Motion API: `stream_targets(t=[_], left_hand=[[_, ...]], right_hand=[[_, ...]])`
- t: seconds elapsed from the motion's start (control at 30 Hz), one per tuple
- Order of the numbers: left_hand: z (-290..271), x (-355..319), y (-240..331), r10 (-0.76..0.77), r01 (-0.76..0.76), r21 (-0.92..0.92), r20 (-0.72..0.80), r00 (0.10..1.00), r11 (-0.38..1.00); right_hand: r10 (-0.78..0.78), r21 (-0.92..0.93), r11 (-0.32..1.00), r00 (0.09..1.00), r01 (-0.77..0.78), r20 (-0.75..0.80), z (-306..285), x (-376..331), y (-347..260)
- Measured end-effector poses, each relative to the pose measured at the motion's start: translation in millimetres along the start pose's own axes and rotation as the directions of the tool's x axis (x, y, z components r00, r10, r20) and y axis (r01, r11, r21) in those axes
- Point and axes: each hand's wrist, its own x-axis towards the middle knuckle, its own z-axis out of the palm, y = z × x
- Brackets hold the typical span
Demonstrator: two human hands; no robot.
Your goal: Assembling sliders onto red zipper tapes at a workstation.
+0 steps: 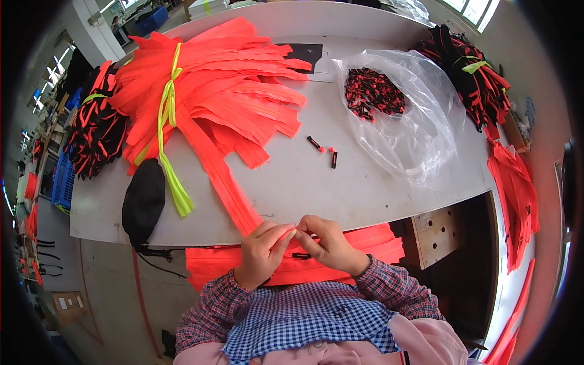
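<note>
A long neon-coral zipper strip (pixel 220 177) runs from a large tied bundle down to my left hand (pixel 266 248), whose thumb and forefinger pinch its end. Against those fingertips, my right hand (pixel 330 242) is closed in a pinch; what lies between its fingers is too small and covered to make out. Both hands meet just over the table's front edge. Below them, more coral zipper strips (pixel 371 243) lie across my lap, with a small black zipper pull (pixel 301 255) on them.
The coral bundle (pixel 213 91) is tied with a yellow-green strip (pixel 165 115). A clear plastic bag (pixel 420 146) holds black-and-red zipper pulls (pixel 374 91); loose pulls (pixel 315 143) lie nearby. A black pouch (pixel 144 198) hangs over the left edge. Black-and-coral bundles (pixel 465 73) flank the table.
</note>
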Motion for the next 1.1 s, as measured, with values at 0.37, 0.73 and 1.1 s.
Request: stream_targets(t=[0.37, 0.73, 1.1], left_hand=[[6.9, 7.2, 3.6, -0.032, 0.032, 0.003, -0.106, 0.994, 0.999], [17.1, 19.9, -1.1, 0.186, -0.171, 0.243, -0.040, 0.982, 0.955], [5.9, 16.1, -1.7, -0.160, 0.161, 0.031, -0.028, 0.987, 0.986]], right_hand=[[0.129, 0.424, 0.901, 0.990, -0.092, -0.060, 14.5, -1.7, 4.7], [0.434, 0.781, 0.574, 0.900, -0.246, -0.036, 27.8, 8.1, 22.8], [-0.121, -0.469, 0.882, 0.940, -0.045, -0.318, -69.1, 78.1, 120.8]])
